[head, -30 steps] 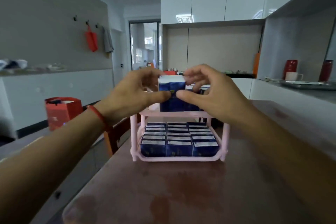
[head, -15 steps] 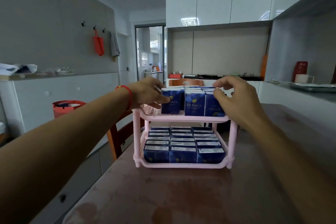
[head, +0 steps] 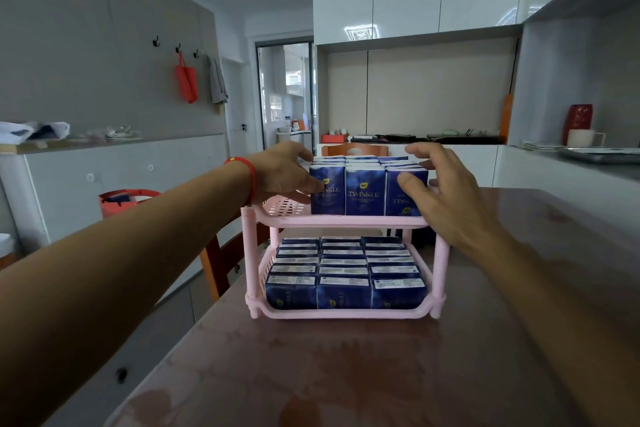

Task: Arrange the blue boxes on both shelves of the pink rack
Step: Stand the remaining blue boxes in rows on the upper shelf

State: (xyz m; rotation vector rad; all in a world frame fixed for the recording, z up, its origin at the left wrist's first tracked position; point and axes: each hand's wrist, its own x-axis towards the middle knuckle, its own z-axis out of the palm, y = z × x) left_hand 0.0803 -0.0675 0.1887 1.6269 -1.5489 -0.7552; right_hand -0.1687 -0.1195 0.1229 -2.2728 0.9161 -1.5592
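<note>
Hidden or unclear: the fingertips of the left hand (head: 284,172) go behind the leftmost upper box, so how far they wrap cannot be told; the rear rows of boxes on both shelves show only as top edges; the small print on the box fronts is unreadable apart from "TWINKLE".
Left hand: fingers curled round the left side of the upper row of blue boxes (head: 367,189), thumb on the front of the leftmost box; a red wristband (head: 250,174) sits on the wrist.
Pink rack (head: 346,220): stands on the brown table (head: 346,374); the upper shelf holds upright boxes, three across the front.
Lower shelf: packed with the lower blue boxes (head: 344,291), three across and several rows deep.
Right hand (head: 438,187): fingers loosely spread, thumb tip pressing the front of the rightmost upper box, fingertips over its top.
Surroundings: a red bag (head: 187,81) hangs on a wall hook at far left; a wooden chair (head: 216,263) stands just left of the table; a red vase (head: 580,121) and a white mug (head: 585,138) stand on the counter at right.
</note>
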